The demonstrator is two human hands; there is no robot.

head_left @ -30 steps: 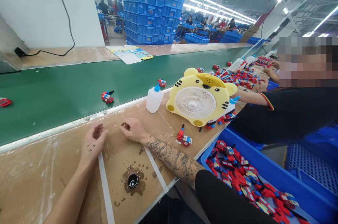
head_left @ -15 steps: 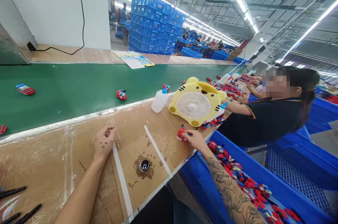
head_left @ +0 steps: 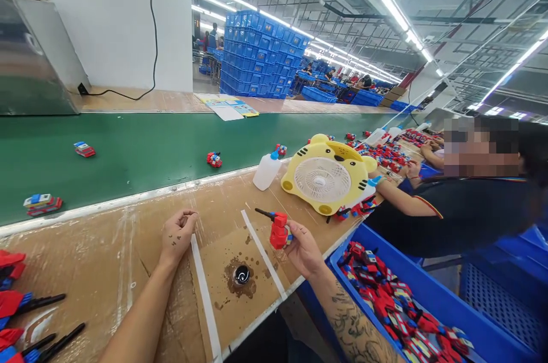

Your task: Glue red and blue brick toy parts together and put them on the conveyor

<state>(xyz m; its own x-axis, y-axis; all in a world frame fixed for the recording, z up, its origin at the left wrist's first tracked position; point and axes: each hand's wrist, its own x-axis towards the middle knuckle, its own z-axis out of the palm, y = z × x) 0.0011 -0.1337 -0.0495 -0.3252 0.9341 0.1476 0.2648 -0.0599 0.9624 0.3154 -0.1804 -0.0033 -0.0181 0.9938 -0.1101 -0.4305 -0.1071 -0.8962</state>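
Between the fingers and thumb of my right hand (head_left: 306, 251) is a small red toy vehicle (head_left: 279, 232), its thin black rod pointing left. That toy is raised over the cardboard-covered table. My left hand (head_left: 178, 237) rests on the table with its fingers curled closed; whatever is inside, if anything, is hidden. Between the two hands sits a small round cup of dark liquid (head_left: 242, 275), with wet stains around it. White tape strips (head_left: 263, 251) run along the cardboard on both sides of the cup.
Beyond my hands stand a white squeeze bottle (head_left: 266, 172) and a yellow tiger-faced fan (head_left: 325, 177). Toys ride a green conveyor belt (head_left: 141, 146). A blue bin (head_left: 342, 257) of red toys is at right, beside a co-worker (head_left: 475, 209). More red toys (head_left: 12, 303) lie at left.
My right hand has lifted the red toy vehicle from near the fan and drawn it left, closer to me. My left hand stays closed. The view has shifted, showing more toys at left.
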